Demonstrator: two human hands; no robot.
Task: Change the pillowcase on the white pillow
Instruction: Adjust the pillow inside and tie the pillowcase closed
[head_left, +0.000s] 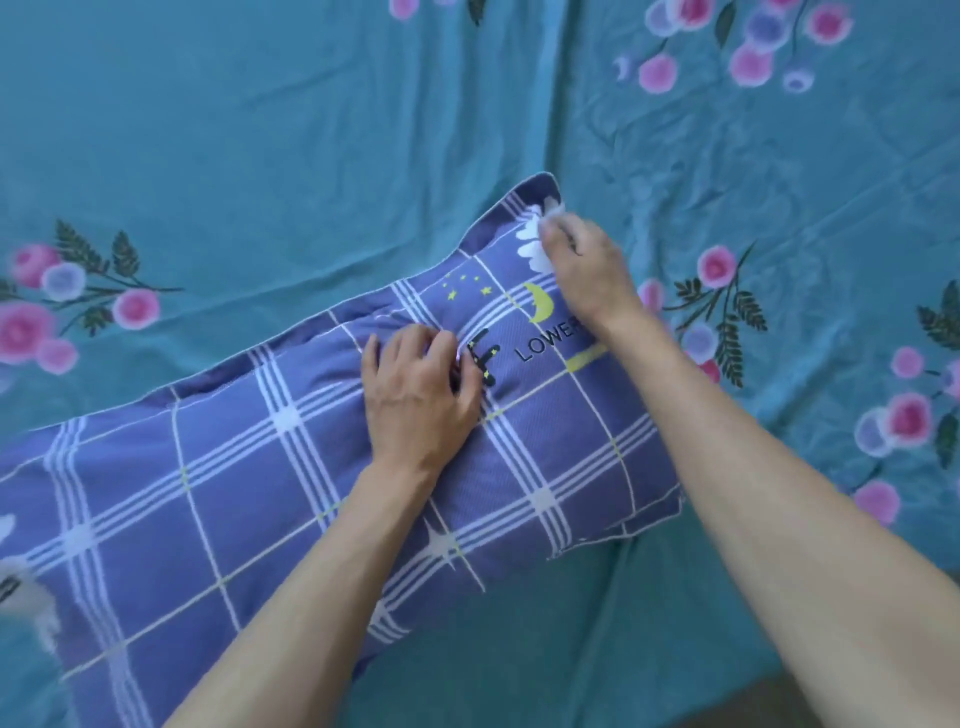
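Observation:
A pillow in a purple checked pillowcase (249, 467) with white and yellow lines, stars, a moon and the word "LOWER" lies slantwise across the bed. My left hand (415, 395) lies on its upper middle, fingers curled and bunching the fabric. My right hand (582, 265) is at the far right corner, fingers curled on the cloth beside a white cloud print. The white pillow itself is hidden inside the case.
A teal bedsheet (260, 156) with pink and blue flower prints covers the whole bed, creased around the pillow. A brown strip (748, 712) shows at the bottom edge.

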